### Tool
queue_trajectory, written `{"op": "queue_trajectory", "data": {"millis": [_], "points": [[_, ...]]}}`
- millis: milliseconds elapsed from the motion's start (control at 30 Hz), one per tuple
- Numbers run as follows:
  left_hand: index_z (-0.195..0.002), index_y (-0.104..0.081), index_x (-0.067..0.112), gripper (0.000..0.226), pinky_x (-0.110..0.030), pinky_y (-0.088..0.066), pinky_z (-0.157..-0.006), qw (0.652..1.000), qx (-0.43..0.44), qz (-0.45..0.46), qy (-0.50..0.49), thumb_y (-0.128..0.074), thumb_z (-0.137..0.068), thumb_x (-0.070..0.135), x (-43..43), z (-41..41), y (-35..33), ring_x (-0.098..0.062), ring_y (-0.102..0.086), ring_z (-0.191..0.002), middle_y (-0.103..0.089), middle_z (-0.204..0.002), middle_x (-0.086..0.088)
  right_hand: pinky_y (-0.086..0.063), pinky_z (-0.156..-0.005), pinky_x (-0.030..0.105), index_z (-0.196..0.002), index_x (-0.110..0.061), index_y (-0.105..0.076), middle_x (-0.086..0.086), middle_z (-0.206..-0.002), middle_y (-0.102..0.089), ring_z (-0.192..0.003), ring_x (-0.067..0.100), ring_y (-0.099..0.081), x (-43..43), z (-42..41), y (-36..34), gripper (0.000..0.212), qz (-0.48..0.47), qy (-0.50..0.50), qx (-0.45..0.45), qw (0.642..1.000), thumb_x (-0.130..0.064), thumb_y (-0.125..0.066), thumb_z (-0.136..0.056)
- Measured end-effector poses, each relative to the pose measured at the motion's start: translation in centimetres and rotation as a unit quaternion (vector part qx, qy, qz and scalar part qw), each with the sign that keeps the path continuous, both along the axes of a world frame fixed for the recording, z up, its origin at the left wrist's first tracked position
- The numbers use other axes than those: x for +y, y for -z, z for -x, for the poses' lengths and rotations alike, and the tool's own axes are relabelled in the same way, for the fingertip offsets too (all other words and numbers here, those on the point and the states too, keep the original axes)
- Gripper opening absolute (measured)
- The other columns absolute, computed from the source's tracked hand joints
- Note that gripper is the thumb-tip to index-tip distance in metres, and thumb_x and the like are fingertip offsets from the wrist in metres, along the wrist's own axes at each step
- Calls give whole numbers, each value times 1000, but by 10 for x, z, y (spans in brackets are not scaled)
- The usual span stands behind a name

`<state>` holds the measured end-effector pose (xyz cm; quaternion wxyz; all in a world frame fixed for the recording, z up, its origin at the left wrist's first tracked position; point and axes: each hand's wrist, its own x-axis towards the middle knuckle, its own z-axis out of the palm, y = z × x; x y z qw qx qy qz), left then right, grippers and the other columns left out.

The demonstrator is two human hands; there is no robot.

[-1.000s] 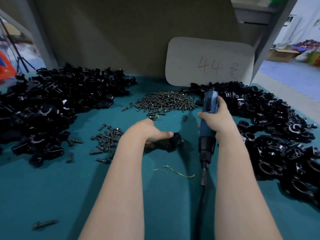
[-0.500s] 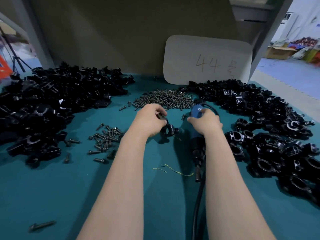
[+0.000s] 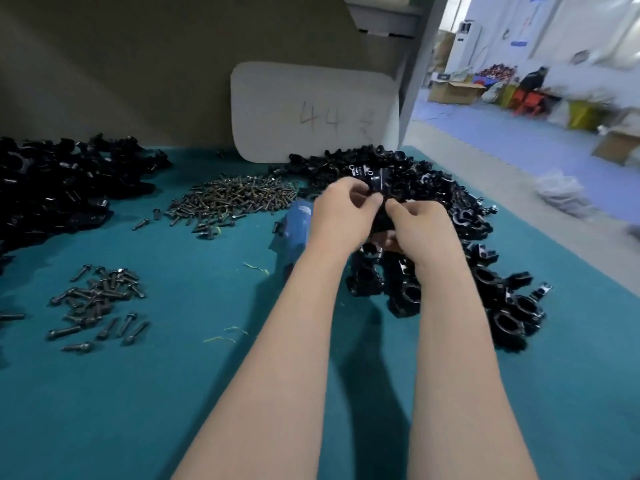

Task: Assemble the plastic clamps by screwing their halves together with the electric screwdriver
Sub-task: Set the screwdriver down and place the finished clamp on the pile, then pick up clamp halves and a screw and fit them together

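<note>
screwdriver (image 3: 297, 225) lies half hidden behind left hand (image 3: 341, 218) pinching clamp (image 3: 377, 185), screws (image 3: 239, 197) beyond

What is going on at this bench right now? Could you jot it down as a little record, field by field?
hands: left hand and right hand both pinch one black clamp
electric screwdriver: lies on the teal mat, partly behind the left hand, unheld
screws: big heap at the back, small heap at left
clamp parts: left pile and right pile, both black
sign: white board marked 44

Factory assembly bench: heaped black clamp parts (image 3: 62, 188), loose screws (image 3: 239, 195).
</note>
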<state>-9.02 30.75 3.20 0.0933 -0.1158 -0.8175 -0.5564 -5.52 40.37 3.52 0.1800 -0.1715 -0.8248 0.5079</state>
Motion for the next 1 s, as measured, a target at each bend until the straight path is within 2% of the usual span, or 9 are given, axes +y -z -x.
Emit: {"op": "queue_trajectory", "data": {"millis": [100,267,333,467,567,633,833,933,1000], "points": [[-119,-61,11,26,-28,-46,-88,992,-61,88,60,-59,-94,20,31,-6,12,-23,-59,-108,-65,-116,-7,-39,-55,28,-84,-1,-67,11,-77,-64,-74,27,-57,21,-10,10,32,-105,53,-60,991,-26,-51,-96],[-113,-61,10,21,-31,-46,-81,982,-75,168,47,-55,-96,20,46,-14,30,-28,-58,-106,-62,-115,-9,-37,-74,28,-126,-16,-52,11,-131,-49,-87,22,-53,30,-15,7,33,-140,99,-62,983,-24,-55,-94],[-112,-61,11,19,-33,-49,-85,988,-69,133,23,-54,-96,17,41,-11,32,-24,-59,-102,-63,-113,-7,-36,-73,28,-124,-17,-52,10,-129,-50,-84,20,-52,25,-13,3,32,-143,118,-26,982,-23,-53,-94],[-103,-65,13,15,-14,-38,-67,999,-11,23,-34,-52,-95,16,16,-2,17,-9,-54,-81,-61,-95,4,-37,-76,26,-116,-17,-56,3,-115,-57,-89,15,-51,-1,-6,-4,23,-106,99,52,988,-23,-53,-93],[-92,-64,14,11,-28,-50,-83,989,-17,-127,-73,-53,-94,12,-22,8,6,-20,-62,-90,-66,-92,-3,-39,-76,20,-105,-17,-60,-6,-90,-60,-90,13,-56,-40,9,-6,14,-64,25,93,993,-20,-55,-92],[-88,-62,15,13,-35,-53,-87,959,-31,-245,-139,-52,-94,9,-57,13,3,-22,-64,-91,-65,-90,-4,-35,-69,15,-101,-18,-62,-6,-88,-60,-85,10,-55,-74,25,-4,12,-59,-34,97,993,-19,-55,-92],[-98,-54,15,11,-21,-40,-71,810,-12,-436,-391,-45,-96,9,-189,19,11,-14,-50,-82,-57,-92,0,-35,-69,17,-110,-16,-64,-2,-98,-61,-89,15,-56,-203,64,14,21,-86,-238,48,966,-16,-51,-94],[-101,-51,9,13,-32,-39,-69,759,-21,-498,-418,-40,-96,5,-240,22,16,-19,-42,-88,-53,-94,-7,-36,-97,29,-120,-20,-61,7,-123,-58,-115,23,-52,-263,77,32,28,-171,-319,9,932,-19,-48,-96],[-108,-55,3,20,-38,-38,-73,746,-23,-504,-434,-40,-95,4,-263,24,17,-17,-38,-92,-58,-105,-12,-20,-113,37,-128,-27,-57,13,-144,-40,-137,26,-31,-292,84,42,34,-235,-340,-22,910,-21,-44,-98]]}}
